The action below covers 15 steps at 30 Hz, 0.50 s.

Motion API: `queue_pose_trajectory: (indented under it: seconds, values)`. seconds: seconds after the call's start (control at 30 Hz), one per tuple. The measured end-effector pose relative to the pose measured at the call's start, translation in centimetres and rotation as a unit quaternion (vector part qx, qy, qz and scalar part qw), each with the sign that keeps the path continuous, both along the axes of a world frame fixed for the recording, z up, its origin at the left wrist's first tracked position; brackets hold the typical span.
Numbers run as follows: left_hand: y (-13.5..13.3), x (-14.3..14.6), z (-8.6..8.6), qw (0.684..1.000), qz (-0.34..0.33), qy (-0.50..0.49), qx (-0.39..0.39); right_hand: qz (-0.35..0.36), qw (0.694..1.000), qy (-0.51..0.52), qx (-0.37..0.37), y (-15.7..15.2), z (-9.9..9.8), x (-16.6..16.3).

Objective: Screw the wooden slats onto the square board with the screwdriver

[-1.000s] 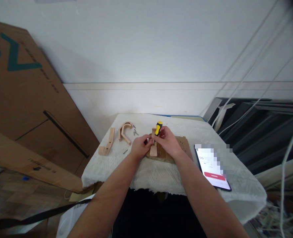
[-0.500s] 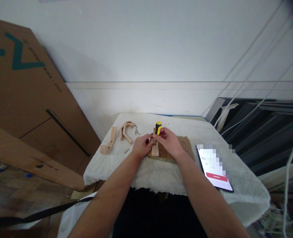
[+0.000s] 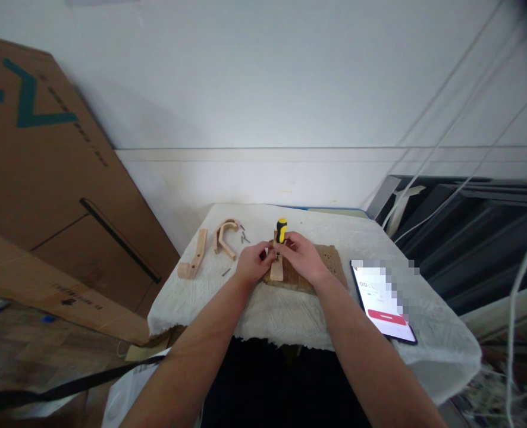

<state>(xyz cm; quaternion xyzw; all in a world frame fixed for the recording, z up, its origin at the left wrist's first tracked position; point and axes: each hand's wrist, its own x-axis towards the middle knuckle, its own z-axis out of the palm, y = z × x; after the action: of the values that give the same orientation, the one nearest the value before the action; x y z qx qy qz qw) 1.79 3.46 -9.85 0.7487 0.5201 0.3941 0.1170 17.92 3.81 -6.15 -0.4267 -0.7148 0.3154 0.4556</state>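
A screwdriver (image 3: pixel 282 230) with a yellow and black handle stands nearly upright, its tip down at a narrow wooden piece (image 3: pixel 276 273). My right hand (image 3: pixel 303 255) is closed around the lower part of the handle. On the other side, my left hand (image 3: pixel 253 261) has its fingers pinched together by the screwdriver's tip and the wooden piece's edge; what they hold is hidden. Beneath the wooden piece lies a brown wooden board (image 3: pixel 297 281), with a group of small holes at its right end.
Curved wooden hooks (image 3: pixel 223 239) and a wooden hook with holes (image 3: pixel 194 255) lie at left on the white cloth (image 3: pixel 210 315). Several screws (image 3: pixel 244 238) are near them, and one screw (image 3: pixel 226 272) lies closer. A phone (image 3: pixel 382 303) rests at right. A big cardboard box (image 3: pixel 49 178) stands left.
The screwdriver handle has tilted slightly to the left and is more upright, with the right hand still around it. The whole view has shifted a little; the left hand stays in place.
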Motion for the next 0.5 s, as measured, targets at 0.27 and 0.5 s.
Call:
queue_pose_trajectory:
  seconds: [0.27, 0.5]
  values:
    - [-0.01, 0.09, 0.09, 1.000, 0.004, 0.000, 0.004, -0.029, 1.000, -0.009, 0.000, 0.10, -0.19, -0.21]
    - [-0.09, 0.09, 0.13, 1.000, 0.004, -0.004, -0.013, -0.019, 0.999, -0.018, 0.041, 0.13, -0.28, 0.01]
